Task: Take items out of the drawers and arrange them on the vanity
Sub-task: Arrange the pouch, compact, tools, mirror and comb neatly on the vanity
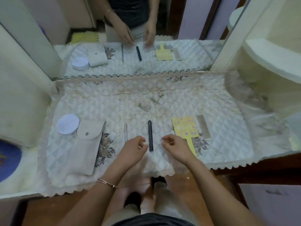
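Note:
My left hand [134,146] and my right hand [175,145] hover over the front of the quilted vanity cover [162,101], one on each side of a dark pen-shaped tube [150,136] that lies flat. Both hands have curled fingers. Each seems to pinch a small thin tan stick whose tip pokes out; what it is I cannot tell. Laid out in a row are a round white jar [68,124], a beige snap pouch [86,145], a thin silver stick [125,132], a yellow dotted hand mirror [185,128] and a pale comb [203,126].
A mirror [146,51] stands behind the vanity and reflects the items and my hands. White cabinet walls [21,98] close in on the left and right. A brown wooden edge [260,162] runs below the cover, and a blue round thing [8,159] sits at the far left.

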